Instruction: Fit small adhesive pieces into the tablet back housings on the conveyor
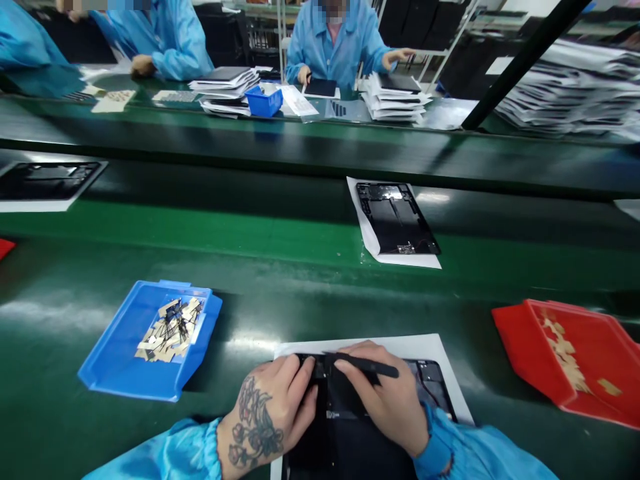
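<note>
Two hands work at the near edge of the green table [280, 267]; the left hand [267, 407] lies curled on the upper left corner of a black panel [345, 433], fingertips pressed to its top edge, holding nothing that shows; the right hand [387, 400] is closed around a thin black tool [367, 365], laid almost level across the fingers with its tip pointing left toward the left fingertips. That panel rests on a white sheet [430, 347] right in front of the person, between a blue tray [115, 360] of small tan and black parts to the left and a red tray [595, 353] with a few tan scraps to the right.

Judging by how things lie, work on the top edge of the panel looks under way rather than finished: both hands are on it and the tool is at the spot; a second black panel [397, 220] on its own sheet lies farther off on the belt, untouched.

Much is hidden; the hands cover the very place being worked, so I cannot tell whether a part sits under the fingertips; the panel's near end is cut off by the frame; the small parts in the trays are too fine to name. Across the far table, other people in blue coats [335, 40] handle stacks of sheets [395, 97].
</note>
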The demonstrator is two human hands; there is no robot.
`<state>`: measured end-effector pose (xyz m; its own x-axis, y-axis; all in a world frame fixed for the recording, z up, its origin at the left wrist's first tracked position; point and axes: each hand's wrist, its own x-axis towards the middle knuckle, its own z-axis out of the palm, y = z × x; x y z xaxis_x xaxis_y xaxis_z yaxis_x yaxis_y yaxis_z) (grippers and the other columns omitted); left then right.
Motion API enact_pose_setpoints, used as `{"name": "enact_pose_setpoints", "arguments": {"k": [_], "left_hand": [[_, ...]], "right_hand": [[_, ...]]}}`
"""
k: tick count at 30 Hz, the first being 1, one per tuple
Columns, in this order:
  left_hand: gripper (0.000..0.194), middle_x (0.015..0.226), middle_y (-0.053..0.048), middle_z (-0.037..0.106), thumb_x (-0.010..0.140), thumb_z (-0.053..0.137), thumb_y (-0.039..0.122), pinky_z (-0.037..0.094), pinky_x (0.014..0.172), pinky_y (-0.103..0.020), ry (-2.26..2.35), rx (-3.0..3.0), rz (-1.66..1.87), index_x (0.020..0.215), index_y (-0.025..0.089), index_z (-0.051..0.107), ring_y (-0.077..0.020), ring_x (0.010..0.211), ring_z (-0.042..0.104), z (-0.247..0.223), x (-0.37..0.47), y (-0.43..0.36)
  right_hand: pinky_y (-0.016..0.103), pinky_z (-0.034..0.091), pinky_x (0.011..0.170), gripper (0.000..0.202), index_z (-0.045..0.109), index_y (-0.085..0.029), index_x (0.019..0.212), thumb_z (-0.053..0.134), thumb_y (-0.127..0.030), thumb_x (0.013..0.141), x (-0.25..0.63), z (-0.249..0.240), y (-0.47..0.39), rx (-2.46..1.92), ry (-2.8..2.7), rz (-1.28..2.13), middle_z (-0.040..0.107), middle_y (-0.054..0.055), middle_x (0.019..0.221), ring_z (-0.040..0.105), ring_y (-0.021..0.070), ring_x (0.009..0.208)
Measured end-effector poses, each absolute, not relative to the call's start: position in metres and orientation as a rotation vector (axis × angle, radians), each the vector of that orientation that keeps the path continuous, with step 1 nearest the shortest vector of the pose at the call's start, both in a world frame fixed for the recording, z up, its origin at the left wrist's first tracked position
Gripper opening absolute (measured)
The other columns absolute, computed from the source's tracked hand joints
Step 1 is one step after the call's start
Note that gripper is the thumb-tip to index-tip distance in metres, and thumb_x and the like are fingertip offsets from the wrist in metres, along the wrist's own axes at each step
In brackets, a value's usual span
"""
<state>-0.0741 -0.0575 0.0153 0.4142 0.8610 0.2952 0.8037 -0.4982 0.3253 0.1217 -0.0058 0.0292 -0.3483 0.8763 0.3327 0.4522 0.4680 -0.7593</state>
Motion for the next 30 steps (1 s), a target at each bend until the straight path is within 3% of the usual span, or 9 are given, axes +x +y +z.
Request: {"name": "enact_pose_setpoints", "arguments": {"k": [6, 13, 17, 22, 30], "left_hand": [[0.033, 0.08, -0.009, 0.058, 0.085, 0.051, 0.023, 0.051, 0.05, -0.034, 1.501, 2.506, 0.641, 0.115, 0.009, 0.055, -0.0213, 0.065, 0.058, 0.013, -0.075, -0.058], [0.032, 0.079, -0.008, 0.057, 0.086, 0.05, 0.023, 0.05, 0.049, -0.034, 1.507, 2.492, 0.628, 0.114, 0.01, 0.055, -0.021, 0.064, 0.058, 0.015, -0.075, -0.059], [0.031, 0.08, -0.008, 0.057, 0.086, 0.05, 0.025, 0.05, 0.05, -0.034, 1.502, 2.481, 0.617, 0.114, 0.011, 0.055, -0.0207, 0.065, 0.058, 0.015, -0.075, -0.059], [0.032, 0.079, -0.007, 0.056, 0.086, 0.05, 0.026, 0.05, 0.049, -0.034, 1.512, 2.477, 0.615, 0.114, 0.011, 0.054, -0.0211, 0.064, 0.058, 0.015, -0.075, -0.058], [0.033, 0.08, -0.007, 0.057, 0.086, 0.051, 0.027, 0.051, 0.051, -0.033, 1.515, 2.486, 0.603, 0.115, 0.011, 0.054, -0.0202, 0.065, 0.058, 0.016, -0.075, -0.058]], "right_hand": [[0.022, 0.051, 0.065, 0.007, 0.059, -0.02, 0.084, 0.06, -0.025, 0.09, 0.127, 0.044, -0.002, -1.188, -2.002, 0.731, 0.065, 0.001, 0.077, 0.064, 0.014, 0.072], [0.022, 0.052, 0.07, 0.003, 0.059, -0.021, 0.09, 0.059, -0.024, 0.09, 0.124, 0.042, -0.005, -1.118, -2.073, 0.818, 0.066, 0.0, 0.081, 0.065, 0.0135, 0.076], [0.021, 0.054, 0.064, 0.008, 0.058, -0.021, 0.089, 0.055, -0.027, 0.092, 0.125, 0.039, -0.004, -1.263, -1.926, 1.049, 0.065, 0.002, 0.082, 0.066, 0.0129, 0.073], [0.023, 0.055, 0.058, 0.019, 0.051, -0.019, 0.088, 0.056, -0.037, 0.09, 0.125, 0.036, 0.002, -1.469, -1.667, 1.375, 0.063, 0.0, 0.066, 0.066, 0.0141, 0.062], [0.026, 0.058, 0.057, 0.031, 0.047, -0.019, 0.089, 0.061, -0.046, 0.084, 0.123, 0.028, 0.007, -1.47, -1.44, 1.551, 0.06, -0.001, 0.063, 0.064, 0.0144, 0.06]]}}
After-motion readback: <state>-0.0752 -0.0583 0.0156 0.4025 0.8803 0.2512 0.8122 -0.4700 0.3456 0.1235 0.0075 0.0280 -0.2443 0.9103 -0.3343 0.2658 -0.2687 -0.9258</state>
